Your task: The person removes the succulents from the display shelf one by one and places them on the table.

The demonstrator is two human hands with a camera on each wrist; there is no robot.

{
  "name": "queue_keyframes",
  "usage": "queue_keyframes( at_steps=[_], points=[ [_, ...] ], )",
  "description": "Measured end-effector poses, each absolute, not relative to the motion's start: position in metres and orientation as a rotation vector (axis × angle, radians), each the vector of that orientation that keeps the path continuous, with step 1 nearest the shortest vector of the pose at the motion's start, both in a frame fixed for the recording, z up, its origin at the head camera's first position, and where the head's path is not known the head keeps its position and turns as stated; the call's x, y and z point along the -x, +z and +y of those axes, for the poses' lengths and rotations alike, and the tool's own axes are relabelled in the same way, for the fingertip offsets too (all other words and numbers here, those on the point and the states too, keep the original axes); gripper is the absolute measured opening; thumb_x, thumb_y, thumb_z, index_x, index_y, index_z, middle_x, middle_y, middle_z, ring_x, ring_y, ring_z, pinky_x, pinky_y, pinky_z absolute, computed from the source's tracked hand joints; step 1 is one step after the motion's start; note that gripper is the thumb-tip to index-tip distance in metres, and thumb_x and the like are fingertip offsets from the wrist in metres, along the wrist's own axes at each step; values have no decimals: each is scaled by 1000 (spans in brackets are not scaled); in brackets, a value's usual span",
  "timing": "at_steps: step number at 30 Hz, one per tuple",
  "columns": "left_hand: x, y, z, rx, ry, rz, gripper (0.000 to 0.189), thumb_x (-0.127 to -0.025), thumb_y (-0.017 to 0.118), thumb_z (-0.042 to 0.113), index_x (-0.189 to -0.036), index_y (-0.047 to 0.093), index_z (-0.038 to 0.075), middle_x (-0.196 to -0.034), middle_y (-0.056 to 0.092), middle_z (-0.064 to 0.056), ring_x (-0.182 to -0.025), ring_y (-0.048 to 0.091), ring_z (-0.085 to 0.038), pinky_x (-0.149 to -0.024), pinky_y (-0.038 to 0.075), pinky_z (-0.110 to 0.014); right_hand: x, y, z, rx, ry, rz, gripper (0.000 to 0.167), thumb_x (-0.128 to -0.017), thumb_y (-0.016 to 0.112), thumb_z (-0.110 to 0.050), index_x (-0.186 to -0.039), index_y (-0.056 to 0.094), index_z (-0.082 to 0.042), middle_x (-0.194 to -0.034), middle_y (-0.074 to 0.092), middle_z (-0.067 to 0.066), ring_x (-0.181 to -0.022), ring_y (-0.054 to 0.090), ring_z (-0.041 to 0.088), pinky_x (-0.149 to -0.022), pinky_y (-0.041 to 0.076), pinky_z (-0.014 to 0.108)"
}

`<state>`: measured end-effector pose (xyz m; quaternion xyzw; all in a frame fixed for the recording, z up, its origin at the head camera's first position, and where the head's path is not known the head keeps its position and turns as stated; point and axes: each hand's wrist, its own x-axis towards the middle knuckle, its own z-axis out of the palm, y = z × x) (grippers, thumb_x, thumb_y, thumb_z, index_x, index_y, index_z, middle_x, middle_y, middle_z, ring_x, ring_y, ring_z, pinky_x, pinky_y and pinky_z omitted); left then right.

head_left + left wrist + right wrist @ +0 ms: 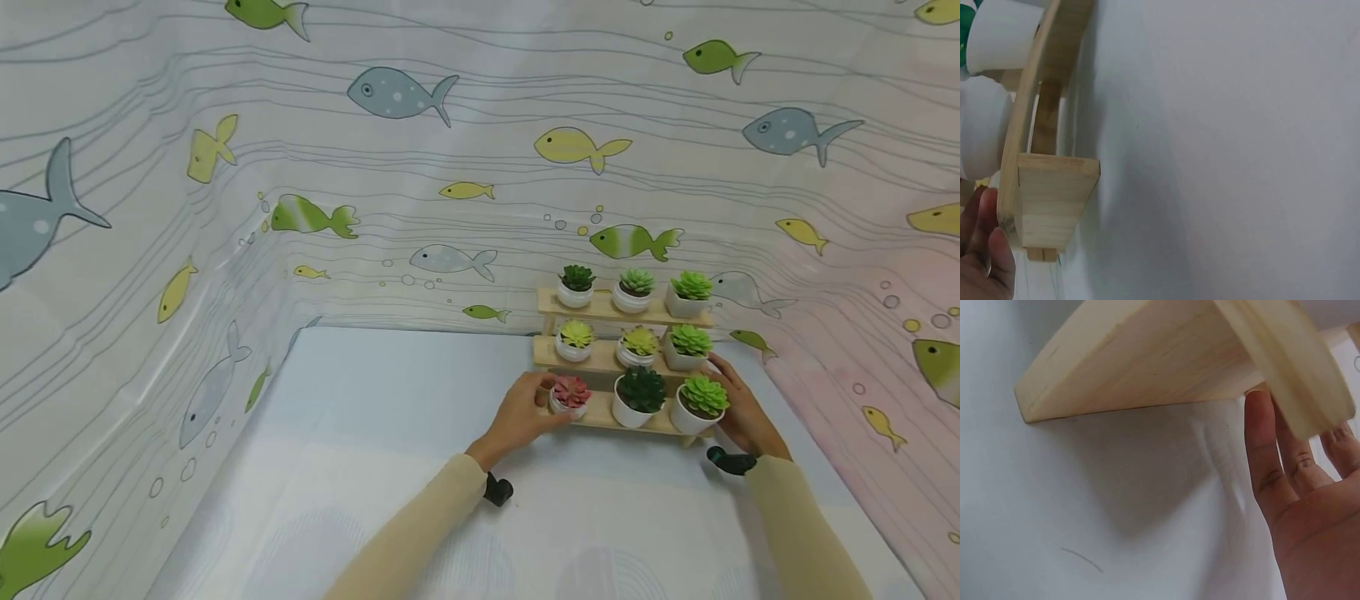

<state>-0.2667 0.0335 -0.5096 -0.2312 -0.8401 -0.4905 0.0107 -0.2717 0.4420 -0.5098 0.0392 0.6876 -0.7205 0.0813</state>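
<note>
A three-tier wooden plant stand (600, 312) stands on the table, with small potted succulents on every tier. My left hand (525, 408) is at the left end of its lowest tier, fingers around the end beside the red succulent (572, 392). In the left wrist view, its thumb and fingers (1001, 253) meet the shelf's end, near a white pot (985, 128). At the opposite end, my right hand (742, 408) holds the stand's side, partly hidden behind the green succulent (705, 395). The right wrist view shows its fingers (1261, 425) reaching behind the wooden end (1304, 381).
A dark green succulent (640, 390) stands in the middle of the lowest tier. Behind the pale table (375, 400) rises a fish-patterned cloth wall (480, 150), and a pinkish side wall (847, 342) stands to the right of the stand.
</note>
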Motion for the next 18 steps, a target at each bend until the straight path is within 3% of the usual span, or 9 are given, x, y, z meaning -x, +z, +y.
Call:
queue_keyframes(
  at_steps=[7, 10, 13, 18],
  points=[
    [267, -513, 35, 699, -1483, -2645, 65, -85, 85, 45, -135, 62, 12, -124, 61, -2, -105, 59, -14, -95, 48, -32, 272, -512, 445, -69, -2118, 2086, 71, -110, 44, -44, -166, 1, -38, -170, -9, 11, -119, 43, 4, -86, 50, 20],
    [270, -514, 36, 690, -1450, -2653, 65, -84, 84, 50, -134, 62, 15, -122, 62, 1, -106, 58, -13, -101, 42, -40, 272, -513, 444, -82, -2098, 2095, 72, -110, 44, -47, -165, -1, -40, -171, -14, 9, -135, 36, 17, -86, 49, 19],
    [272, -515, 39, 694, -1423, -2654, 63, -82, 85, 52, -131, 64, 18, -117, 63, 5, -104, 57, -13, -100, 38, -45, 271, -512, 444, -78, -2110, 2079, 72, -110, 44, -47, -165, -1, -40, -171, -15, 8, -138, 34, 19, -86, 49, 19],
    [273, -512, 40, 714, -1420, -2663, 60, -82, 85, 51, -129, 65, 20, -113, 64, 8, -101, 56, -13, -98, 37, -45, 272, -513, 444, -47, -2128, 2073, 71, -111, 44, -43, -166, 0, -37, -170, -11, 10, -116, 46, 1, -85, 50, 19]
  ],
)
